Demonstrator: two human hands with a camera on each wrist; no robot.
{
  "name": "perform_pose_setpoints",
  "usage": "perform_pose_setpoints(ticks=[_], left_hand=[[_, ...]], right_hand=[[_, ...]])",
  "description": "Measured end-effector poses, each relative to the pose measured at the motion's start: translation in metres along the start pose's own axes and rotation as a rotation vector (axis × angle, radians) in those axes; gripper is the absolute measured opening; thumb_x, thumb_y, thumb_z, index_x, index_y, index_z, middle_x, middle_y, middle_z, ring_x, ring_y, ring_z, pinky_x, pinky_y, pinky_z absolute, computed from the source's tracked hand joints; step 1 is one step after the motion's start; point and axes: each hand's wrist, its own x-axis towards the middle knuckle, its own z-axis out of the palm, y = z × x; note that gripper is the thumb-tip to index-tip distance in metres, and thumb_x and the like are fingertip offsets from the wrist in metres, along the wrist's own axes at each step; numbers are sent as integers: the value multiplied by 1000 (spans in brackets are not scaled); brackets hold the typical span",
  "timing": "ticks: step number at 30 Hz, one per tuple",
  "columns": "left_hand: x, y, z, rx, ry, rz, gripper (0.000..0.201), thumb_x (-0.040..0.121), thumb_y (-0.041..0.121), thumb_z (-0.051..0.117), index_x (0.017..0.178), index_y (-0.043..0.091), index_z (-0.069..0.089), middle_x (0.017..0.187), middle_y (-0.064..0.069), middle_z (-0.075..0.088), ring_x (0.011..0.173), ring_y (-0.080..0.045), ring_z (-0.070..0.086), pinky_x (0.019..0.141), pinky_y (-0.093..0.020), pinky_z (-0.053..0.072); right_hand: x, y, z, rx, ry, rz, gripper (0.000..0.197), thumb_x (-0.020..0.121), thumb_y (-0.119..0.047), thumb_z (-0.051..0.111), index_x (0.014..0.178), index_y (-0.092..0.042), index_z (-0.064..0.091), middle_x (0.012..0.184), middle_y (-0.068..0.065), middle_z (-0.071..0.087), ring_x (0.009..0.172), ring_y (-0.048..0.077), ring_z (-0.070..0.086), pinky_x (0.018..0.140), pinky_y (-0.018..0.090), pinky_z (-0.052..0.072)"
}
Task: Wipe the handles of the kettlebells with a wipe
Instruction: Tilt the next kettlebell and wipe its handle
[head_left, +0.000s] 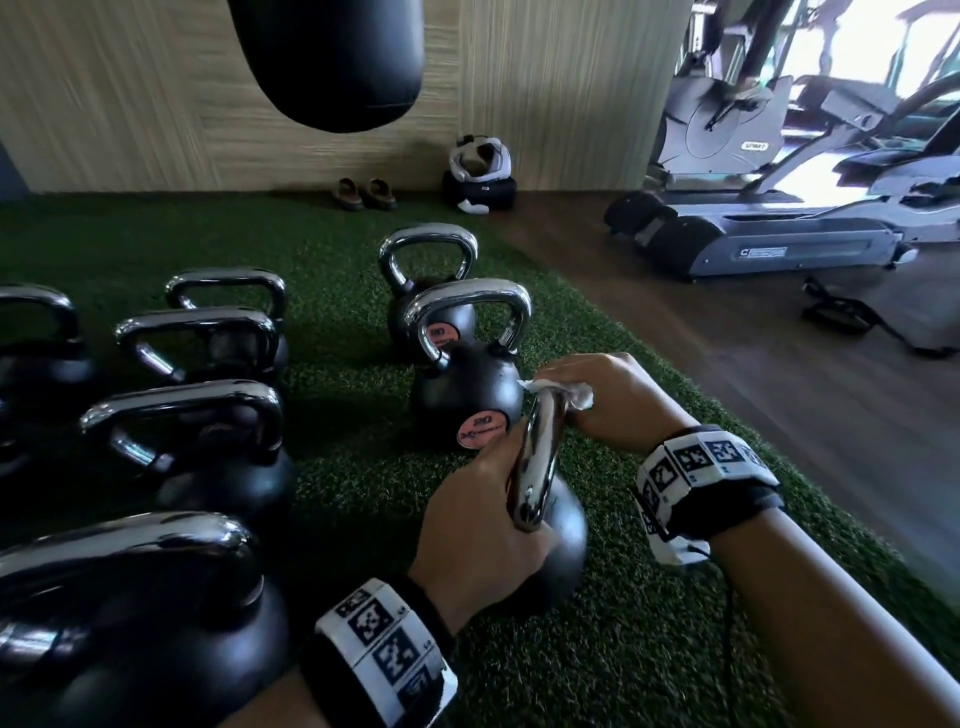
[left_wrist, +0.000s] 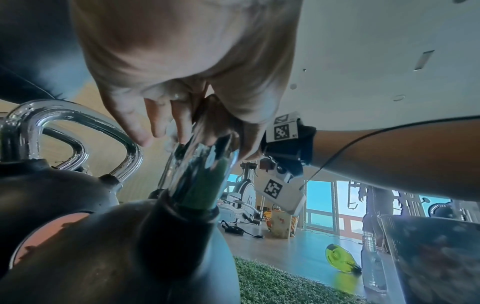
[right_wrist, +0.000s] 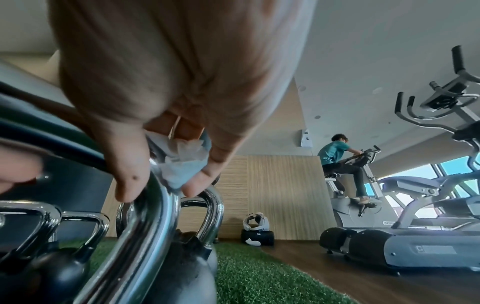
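Note:
A black kettlebell (head_left: 563, 540) with a chrome handle (head_left: 537, 462) stands on the green turf (head_left: 363, 415) right in front of me. My left hand (head_left: 483, 525) grips the near end of that handle (left_wrist: 200, 166). My right hand (head_left: 602, 400) pinches a crumpled white wipe (head_left: 566, 392) around the far top bend of the handle (right_wrist: 155, 205); the wipe (right_wrist: 182, 164) sits between thumb and fingers. Two more kettlebells (head_left: 467, 384) stand just beyond, and several others (head_left: 197, 447) line up to the left.
A black punching bag (head_left: 332, 57) hangs ahead over the turf. Sandals (head_left: 363, 193) and a headset on a black case (head_left: 480, 176) lie by the wooden wall. Treadmills (head_left: 779, 244) stand on the wood floor at right, where a person (right_wrist: 340, 162) rides an exercise bike.

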Motion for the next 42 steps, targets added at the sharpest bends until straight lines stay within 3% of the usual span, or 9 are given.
perform_pose_setpoints(ticks=[6,10,13,18,21,24,29,35,42], left_hand=[[36,-17,-40,151,-275,-29,102,55,35,83,142,61,37,132,19,64,121,-6,62,97,-29,54],[65,-25,-60,142,-452,34,97,63,21,90,140,60,46,116,38,57,100,22,57,87,-2,44],[73,-28,-64,174,-502,72,100,62,22,91,144,54,44,140,29,53,121,6,54,104,-15,44],[83,-36,-73,85,-683,128,101,68,9,91,150,41,41,131,27,55,107,21,53,88,3,39],[104,-52,-91,112,-963,-1,98,74,-6,82,141,52,42,141,19,56,124,5,55,105,-23,50],[128,-59,-99,252,-778,-40,79,79,-11,54,121,55,63,128,17,67,115,-2,62,97,-32,58],[167,-75,-42,328,-198,87,50,84,8,67,133,17,62,131,-2,63,122,-17,58,112,-28,42],[204,-118,21,802,-316,-34,124,83,70,62,161,3,-8,170,-17,-9,158,-31,-6,127,-43,2],[208,-133,39,869,-260,-45,132,77,72,66,161,10,-14,169,-14,-17,158,-30,-12,126,-45,-5]], right_hand=[[-28,-1,-3,-16,125,-7,36,79,-2,79,114,-11,78,106,3,78,92,17,73,87,13,52],[-49,2,3,-86,195,108,41,77,-11,86,117,-14,77,111,0,77,97,13,72,92,34,60],[-54,-7,-2,-73,201,141,36,77,-16,87,113,-15,79,107,-2,77,94,12,71,91,27,57],[-37,-17,-28,-186,-131,289,20,82,-29,81,99,-19,76,91,-7,71,86,14,66,77,23,53],[-31,-21,-48,-166,-246,282,12,87,-27,77,96,-21,77,82,-11,68,74,8,61,64,7,40],[-18,-14,-70,-108,-312,266,20,86,-24,77,105,-30,80,91,-8,77,78,5,67,72,16,53],[40,22,-79,13,-240,211,37,78,-8,80,109,-29,79,93,-9,76,76,-5,61,68,6,42],[108,54,-74,99,-129,143,34,76,-10,81,104,-29,80,87,-15,72,77,-6,64,66,5,43],[147,83,-29,170,-16,107,53,69,-23,87,121,-21,76,109,-6,71,90,1,61,76,-3,37]])
